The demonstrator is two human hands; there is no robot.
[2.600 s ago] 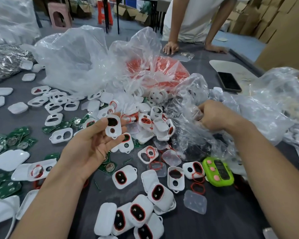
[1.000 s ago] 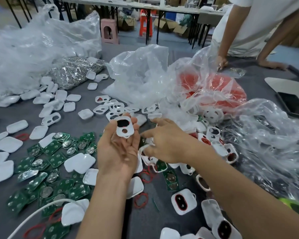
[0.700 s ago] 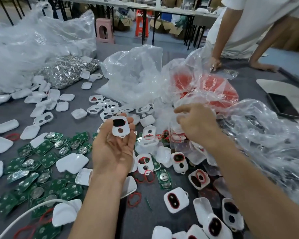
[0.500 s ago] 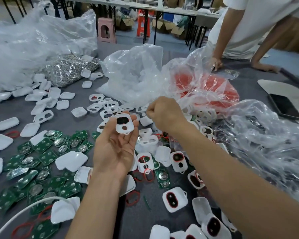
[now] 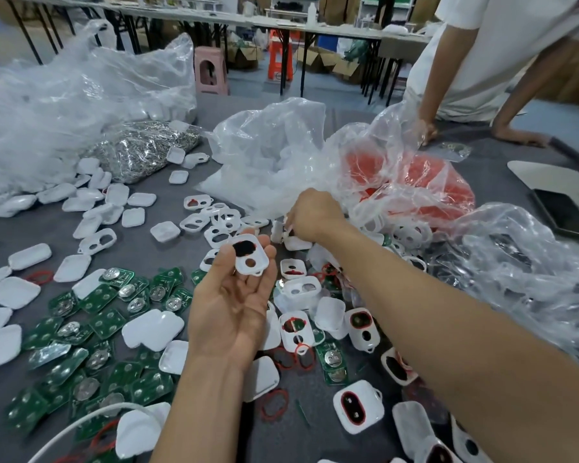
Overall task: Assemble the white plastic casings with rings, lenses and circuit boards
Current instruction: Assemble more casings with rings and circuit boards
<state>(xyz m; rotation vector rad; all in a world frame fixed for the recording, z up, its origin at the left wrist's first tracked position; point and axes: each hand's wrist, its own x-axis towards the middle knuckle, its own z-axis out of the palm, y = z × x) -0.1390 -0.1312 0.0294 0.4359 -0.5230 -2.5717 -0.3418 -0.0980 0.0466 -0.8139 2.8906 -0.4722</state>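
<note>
Quickly, biggest first: one grey table [image 5: 24, 228]. Five crinkled clear plastic bags [image 5: 271, 155] lie beyond the held casing [image 5: 249, 255] and out to both sides of it. One to its right is stuffed with red rings [image 5: 415, 175], and one to its left with shiny metal bits [image 5: 141, 152]. One other person [image 5: 482, 55] in white rests two hands on the table, far beyond-right of the casing. Dozens of flat green circuit boards [image 5: 107, 322] with round silver cells spread below-left of it. Dozens of glossy white loose casings [image 5: 99, 237], rounded squares, lie all round it. One left hand [image 5: 229, 309], palm up, fingers together, pinches the held casing between thumb and fingertips. That casing is white with two holes, the larger filled dark, the smaller round and open. One right hand [image 5: 315, 215] is just beyond-right of it, fingers curled down among casings; what they pinch, cannot tell. A few thin loose red loops [image 5: 274, 404] lie below it.
</note>
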